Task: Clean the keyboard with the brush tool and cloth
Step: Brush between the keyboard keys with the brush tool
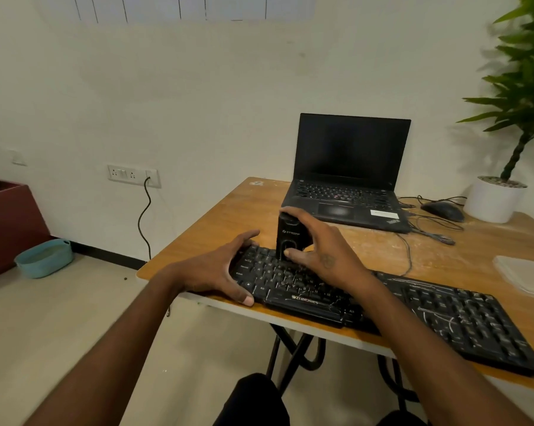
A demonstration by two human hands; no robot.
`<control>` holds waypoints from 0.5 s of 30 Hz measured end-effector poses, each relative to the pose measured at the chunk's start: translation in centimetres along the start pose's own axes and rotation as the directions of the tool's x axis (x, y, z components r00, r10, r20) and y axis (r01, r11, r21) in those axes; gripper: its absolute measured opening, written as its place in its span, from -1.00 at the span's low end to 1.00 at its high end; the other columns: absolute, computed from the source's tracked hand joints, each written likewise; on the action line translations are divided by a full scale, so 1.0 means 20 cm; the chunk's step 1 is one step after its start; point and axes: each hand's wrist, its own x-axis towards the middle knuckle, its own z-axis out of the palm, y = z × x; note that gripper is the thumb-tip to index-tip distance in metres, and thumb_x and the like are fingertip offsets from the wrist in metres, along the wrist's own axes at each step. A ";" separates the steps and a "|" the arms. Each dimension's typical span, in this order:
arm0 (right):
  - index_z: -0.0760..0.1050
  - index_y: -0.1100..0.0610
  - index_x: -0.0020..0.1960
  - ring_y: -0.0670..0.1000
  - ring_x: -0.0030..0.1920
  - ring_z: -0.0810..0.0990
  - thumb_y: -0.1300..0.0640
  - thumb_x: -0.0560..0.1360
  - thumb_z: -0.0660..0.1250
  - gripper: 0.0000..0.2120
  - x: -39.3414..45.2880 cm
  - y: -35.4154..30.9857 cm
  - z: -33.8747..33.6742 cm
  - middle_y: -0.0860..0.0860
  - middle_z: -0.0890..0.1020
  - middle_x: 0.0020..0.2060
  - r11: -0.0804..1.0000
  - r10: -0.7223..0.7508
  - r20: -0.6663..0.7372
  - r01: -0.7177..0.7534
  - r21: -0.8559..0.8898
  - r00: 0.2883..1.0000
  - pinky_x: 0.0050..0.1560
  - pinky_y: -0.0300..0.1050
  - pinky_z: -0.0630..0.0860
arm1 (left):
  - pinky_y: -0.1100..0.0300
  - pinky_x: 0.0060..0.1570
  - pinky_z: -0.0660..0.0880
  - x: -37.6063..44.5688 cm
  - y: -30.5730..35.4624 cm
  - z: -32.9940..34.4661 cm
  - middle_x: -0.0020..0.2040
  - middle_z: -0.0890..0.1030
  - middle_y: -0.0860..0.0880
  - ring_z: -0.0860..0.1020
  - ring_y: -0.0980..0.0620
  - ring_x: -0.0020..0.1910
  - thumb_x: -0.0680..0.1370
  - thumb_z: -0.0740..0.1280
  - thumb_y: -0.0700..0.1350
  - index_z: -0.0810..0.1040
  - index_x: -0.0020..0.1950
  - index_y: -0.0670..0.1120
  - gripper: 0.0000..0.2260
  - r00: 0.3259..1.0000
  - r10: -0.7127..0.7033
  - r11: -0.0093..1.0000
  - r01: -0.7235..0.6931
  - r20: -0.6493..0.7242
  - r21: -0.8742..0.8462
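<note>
Head view: the right hand clamps the upright black brush tool on the dusty keyboard at the bench edge; the left hand, fingers spread, steadies its end; the tool looks light, rigid, best gripped mid-body.

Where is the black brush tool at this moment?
In the head view, the brush tool stands upright on the left end of the keyboard, gripped by the right hand, just in front of the laptop.
</note>
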 end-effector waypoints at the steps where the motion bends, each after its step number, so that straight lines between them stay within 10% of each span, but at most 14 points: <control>1: 0.25 -0.26 0.49 -0.07 0.16 0.56 0.16 0.48 0.49 -0.28 -0.02 0.01 -0.03 -0.10 0.55 0.22 1.000 0.005 0.012 -0.005 0.009 1.000 0.07 -0.06 0.65 | 0.28 0.37 0.39 0.00 0.00 0.00 0.59 0.22 0.13 0.31 0.08 0.54 0.34 0.71 0.01 -0.09 0.66 0.37 0.19 1.000 0.002 1.000 -0.002 -0.002 0.002; 7: 0.27 -0.32 0.47 -0.19 0.13 0.54 0.15 0.48 0.49 -0.29 -0.15 0.06 -0.17 -0.26 0.49 0.12 0.997 0.049 0.009 -0.050 0.055 0.999 -0.10 -0.30 0.60 | 0.27 0.40 0.36 0.00 -0.01 0.00 0.61 0.20 0.14 0.28 0.10 0.55 0.34 0.71 0.03 -0.10 0.65 0.39 0.19 1.000 0.012 1.000 -0.011 -0.020 0.017; 15: 0.25 -0.28 0.49 -0.08 0.17 0.56 0.14 0.49 0.48 -0.29 -0.04 -0.04 0.02 -0.06 0.56 0.25 0.999 -0.031 0.040 0.029 0.045 0.999 0.07 -0.03 0.66 | -0.08 0.57 0.35 -0.01 0.03 0.00 0.64 0.16 0.14 0.24 0.06 0.59 0.27 0.71 0.14 -0.07 0.62 0.47 0.19 1.000 0.003 1.000 -0.003 -0.001 0.015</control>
